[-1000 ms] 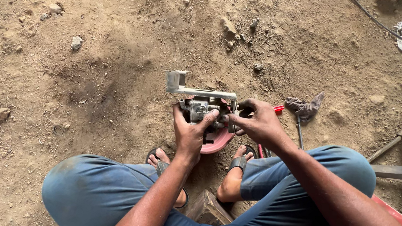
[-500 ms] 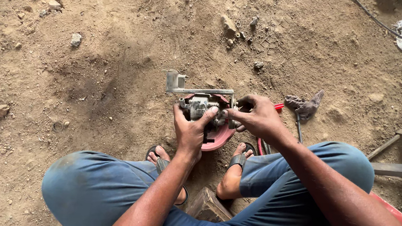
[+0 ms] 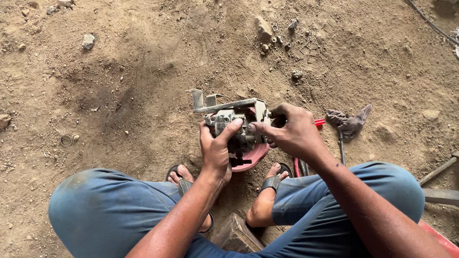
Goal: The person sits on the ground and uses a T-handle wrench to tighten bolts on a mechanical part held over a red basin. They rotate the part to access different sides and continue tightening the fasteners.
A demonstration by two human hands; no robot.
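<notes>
A grey, dirty metal mechanical part [image 3: 230,116] with a bracket sticking out to the left rests over a red dish-like piece [image 3: 253,158] on the dirt ground between my feet. My left hand [image 3: 216,149] grips the part from below and the front, thumb up on its body. My right hand [image 3: 291,132] is closed on the part's right end, with the index finger pressing onto its middle. A red-handled tool [image 3: 319,122] pokes out just behind my right hand; I cannot tell if that hand holds it.
A dirty rag [image 3: 348,122] lies to the right with a thin rod [image 3: 341,146] under it. Stones are scattered over the dirt ground [image 3: 110,74]. A wooden block [image 3: 236,233] sits between my legs. Metal frame pieces [image 3: 449,182] and a red edge [image 3: 450,249] are at the right.
Both hands have stayed on the metal part with small shifts; my right index finger now reaches further onto its middle.
</notes>
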